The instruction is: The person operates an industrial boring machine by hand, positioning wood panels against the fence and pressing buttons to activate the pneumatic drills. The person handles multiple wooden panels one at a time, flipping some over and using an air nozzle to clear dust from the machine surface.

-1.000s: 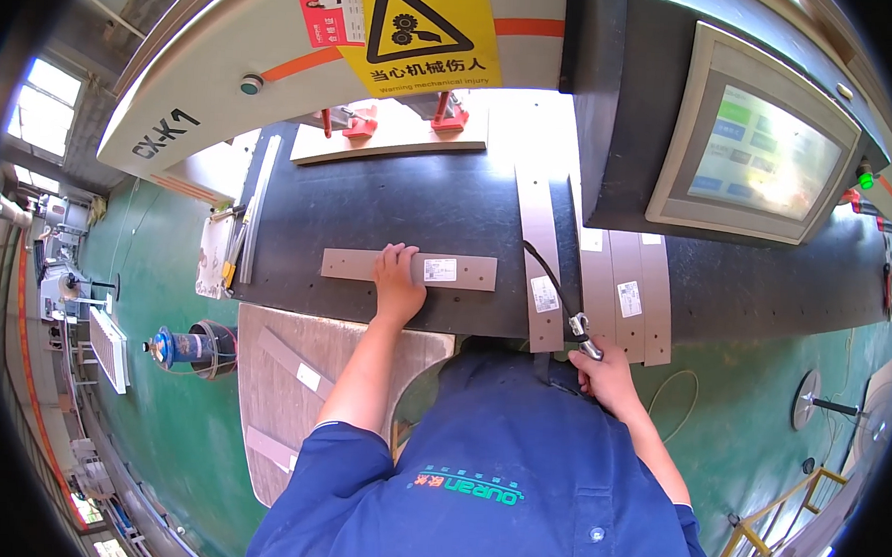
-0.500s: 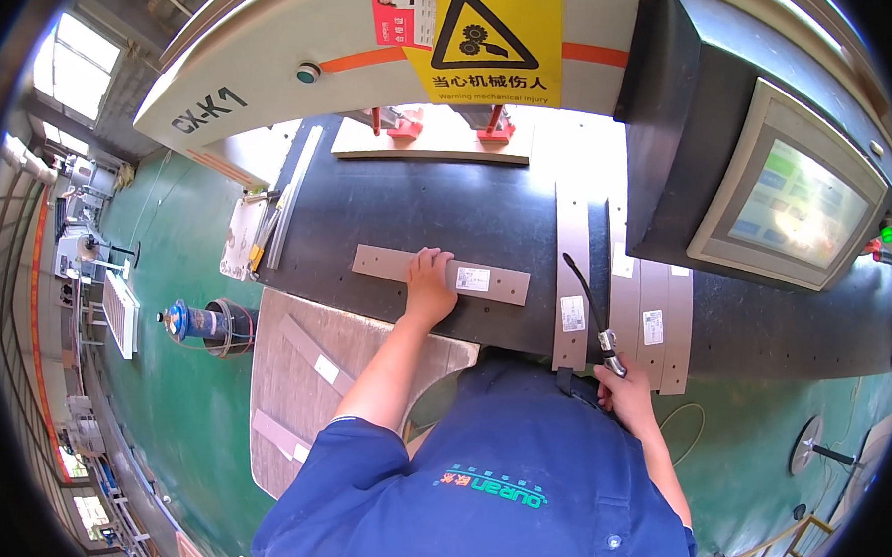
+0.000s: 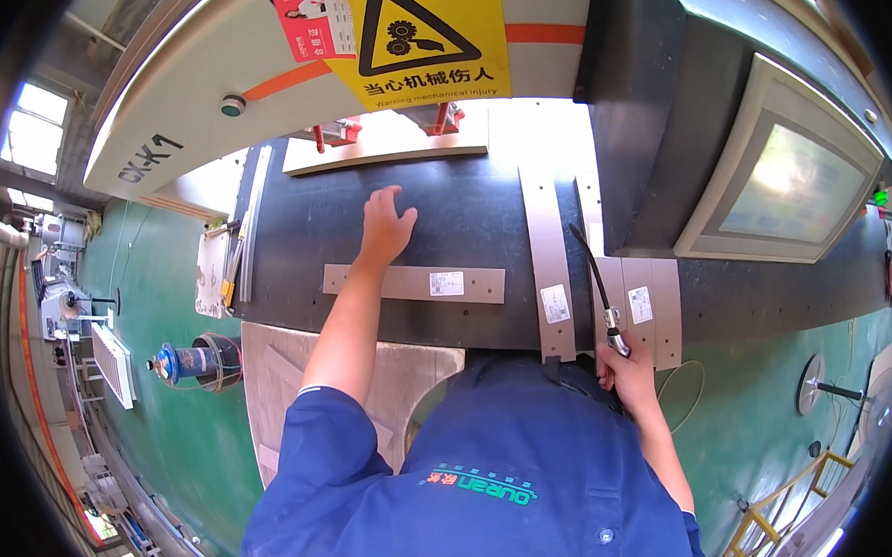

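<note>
My left hand [image 3: 387,224] hovers over the dark machine table [image 3: 460,194], fingers apart and empty. Below its wrist lies a grey-brown strip [image 3: 386,282] with a white label and small holes, roughly parallel to the table's front edge; my forearm crosses it. Beyond the hand, a pale panel [image 3: 392,158] sits under red-footed clamps [image 3: 441,121]. My right hand [image 3: 629,374] is closed round an air blow gun [image 3: 613,329] with a thin black nozzle pointing away from me. Just left of the gun, a long labelled strip [image 3: 554,273] runs lengthwise away from me.
More labelled strips [image 3: 653,317] lie side by side at the right, under a control screen [image 3: 803,190]. A wooden side board [image 3: 363,364] adjoins the table's front left. Overhead spans the machine beam with a yellow warning sign [image 3: 431,41]. A blue canister [image 3: 188,363] stands left.
My left hand has let go of the strip and moved away from me, toward the clamped panel. The strip now lies straighter. The whole view has shifted slightly; my right hand still holds the blow gun.
</note>
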### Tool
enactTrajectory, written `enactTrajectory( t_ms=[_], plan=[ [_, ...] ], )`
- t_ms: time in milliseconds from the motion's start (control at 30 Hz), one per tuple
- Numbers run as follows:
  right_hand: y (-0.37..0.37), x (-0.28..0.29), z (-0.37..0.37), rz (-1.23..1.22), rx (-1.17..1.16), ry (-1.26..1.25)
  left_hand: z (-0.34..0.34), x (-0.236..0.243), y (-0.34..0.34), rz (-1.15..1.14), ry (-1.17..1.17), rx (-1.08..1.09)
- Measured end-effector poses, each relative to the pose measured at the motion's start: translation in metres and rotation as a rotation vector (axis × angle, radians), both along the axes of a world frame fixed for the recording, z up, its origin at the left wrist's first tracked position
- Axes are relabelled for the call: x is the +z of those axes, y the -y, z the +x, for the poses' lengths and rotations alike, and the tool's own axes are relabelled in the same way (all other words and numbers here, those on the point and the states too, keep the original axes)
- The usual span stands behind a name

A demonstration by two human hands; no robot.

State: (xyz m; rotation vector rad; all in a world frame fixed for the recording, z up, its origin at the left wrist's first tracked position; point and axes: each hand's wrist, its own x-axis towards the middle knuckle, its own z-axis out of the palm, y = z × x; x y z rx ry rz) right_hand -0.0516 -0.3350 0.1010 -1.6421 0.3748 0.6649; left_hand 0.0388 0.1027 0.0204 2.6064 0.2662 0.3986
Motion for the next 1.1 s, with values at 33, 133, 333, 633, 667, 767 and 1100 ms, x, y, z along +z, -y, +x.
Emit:
enactTrajectory(
  t_ms=[33, 133, 333, 633, 667, 767, 1100],
  plan=[
    [-0.003, 0.003, 0.001, -0.009, 0.035, -0.025, 0.009, 0.003, -0.003, 0.005, -0.005, -0.001],
    [-0.012, 0.013, 0.001, -0.091, 0.03, -0.067, 0.042, 0.011, -0.007, -0.013, -0.067, 0.034],
    [-0.018, 0.013, -0.005, -0.077, -0.033, -0.058, 0.103, 0.009, -0.024, 0.146, -0.121, 0.004],
    [-0.046, 0.029, -0.006, -0.132, 0.033, -0.073, 0.171, 0.056, -0.023, 0.05, -0.408, -0.238],
    [-0.047, 0.029, -0.007, -0.13, 0.037, -0.068, 0.172, 0.063, -0.02, 0.077, -0.399, -0.215],
    [-0.047, 0.028, -0.012, -0.139, -0.002, -0.043, 0.167, 0.079, -0.006, 0.137, -0.369, -0.115],
    [-0.039, 0.024, -0.009, -0.116, -0.128, -0.061, 0.132, -0.002, -0.036, 0.28, -0.364, -0.164]
  ],
)
